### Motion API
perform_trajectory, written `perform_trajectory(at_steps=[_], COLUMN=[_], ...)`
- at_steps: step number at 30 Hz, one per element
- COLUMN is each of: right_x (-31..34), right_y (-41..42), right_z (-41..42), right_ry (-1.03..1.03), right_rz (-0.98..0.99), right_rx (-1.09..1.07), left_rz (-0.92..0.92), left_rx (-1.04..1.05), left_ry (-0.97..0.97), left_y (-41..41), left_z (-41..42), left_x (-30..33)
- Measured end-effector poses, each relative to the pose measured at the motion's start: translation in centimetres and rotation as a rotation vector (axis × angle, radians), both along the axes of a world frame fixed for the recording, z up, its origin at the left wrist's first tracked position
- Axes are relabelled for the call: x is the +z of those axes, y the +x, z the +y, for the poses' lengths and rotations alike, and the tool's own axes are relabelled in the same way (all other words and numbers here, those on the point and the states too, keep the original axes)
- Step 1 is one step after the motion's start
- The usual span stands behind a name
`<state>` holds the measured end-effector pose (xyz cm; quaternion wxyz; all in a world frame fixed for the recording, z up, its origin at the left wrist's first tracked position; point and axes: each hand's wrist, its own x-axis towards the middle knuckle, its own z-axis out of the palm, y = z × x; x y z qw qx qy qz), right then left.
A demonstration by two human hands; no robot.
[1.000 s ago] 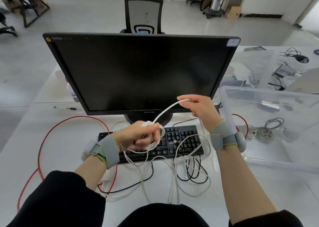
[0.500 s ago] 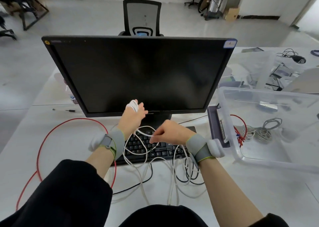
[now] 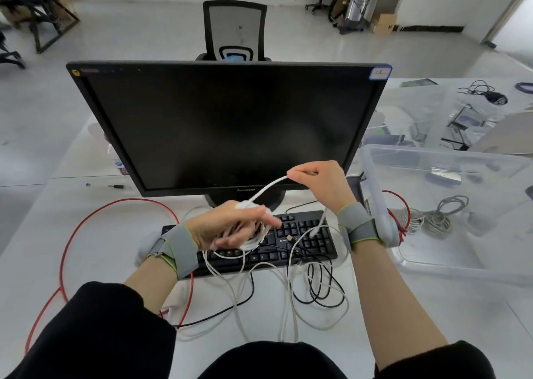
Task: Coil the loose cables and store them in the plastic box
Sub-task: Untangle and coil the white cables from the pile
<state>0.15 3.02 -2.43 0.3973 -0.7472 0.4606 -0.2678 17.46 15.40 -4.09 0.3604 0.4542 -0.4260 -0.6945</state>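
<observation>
A white cable runs taut between my two hands above the keyboard. My left hand has several loops of it wound round the fingers, which stretch out to the right. My right hand pinches the same cable higher up, in front of the monitor's lower right corner. From there the cable drops to a tangle of white and black cables on the table. The clear plastic box stands to the right, with a coiled grey cable and a red cable inside.
A black monitor stands straight ahead with a black keyboard below it. A loose red cable loops over the left of the white table. Clear plastic items and a black cable lie at the far right. An office chair stands behind the monitor.
My right hand has risen from the keyboard to the monitor's lower edge, pulling the white cable up. My left hand has turned and dropped, with another turn of cable round it.
</observation>
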Motion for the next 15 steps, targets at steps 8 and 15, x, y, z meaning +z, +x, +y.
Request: perform_trajectory(at_steps=[8, 15], right_x=[-2.5, -0.7], right_y=[2.8, 3.1], right_z=[4.3, 5.7], right_ry=[0.083, 0.666], right_rz=[0.355, -0.047], right_rx=[0.358, 0.458], left_rz=[0.418, -0.540], left_rx=[0.778, 0.720], left_ry=[-0.112, -0.112], left_y=[0.3, 3.0], left_z=[-2.9, -1.6], left_x=[2.4, -1.9])
